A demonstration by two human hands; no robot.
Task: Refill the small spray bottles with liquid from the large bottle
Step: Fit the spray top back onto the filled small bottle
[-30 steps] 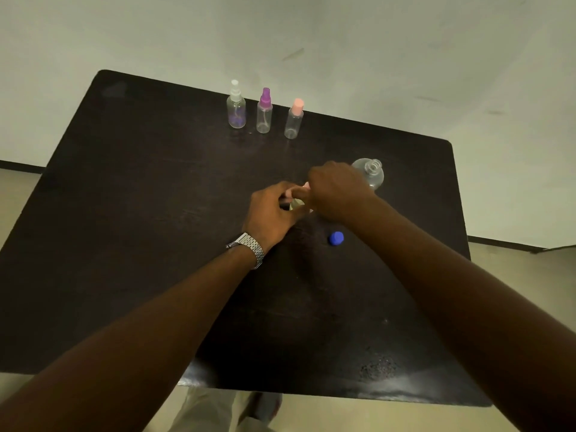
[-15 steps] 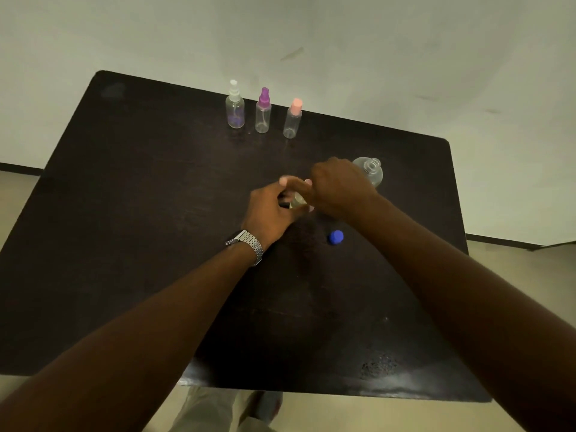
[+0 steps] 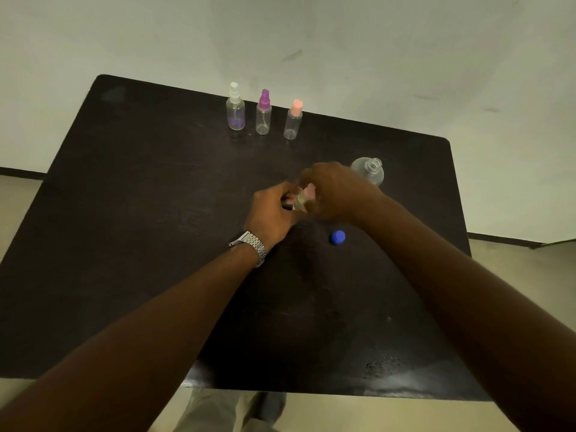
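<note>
At mid-table my left hand [image 3: 274, 213] grips a small clear spray bottle [image 3: 300, 201] holding yellowish liquid. My right hand [image 3: 335, 191] is closed over its pink top, hiding most of it. The large clear bottle [image 3: 369, 171] stands uncapped just right of my right hand. Its blue cap [image 3: 338, 237] lies on the table below my right wrist. Three small spray bottles stand in a row at the back: one with a white top [image 3: 235, 109] and some purple liquid, one with a purple top [image 3: 264, 115], one with a pink top [image 3: 293, 121].
The dark table [image 3: 124, 229] fills the view, with its front edge near my legs. A pale wall runs behind it. Beige floor shows at left and right. A scuffed patch [image 3: 383, 366] marks the front right corner.
My right hand's fingers have shifted and closed more over the bottle's pink top. The left hand keeps its grip. Nothing else on the table has moved.
</note>
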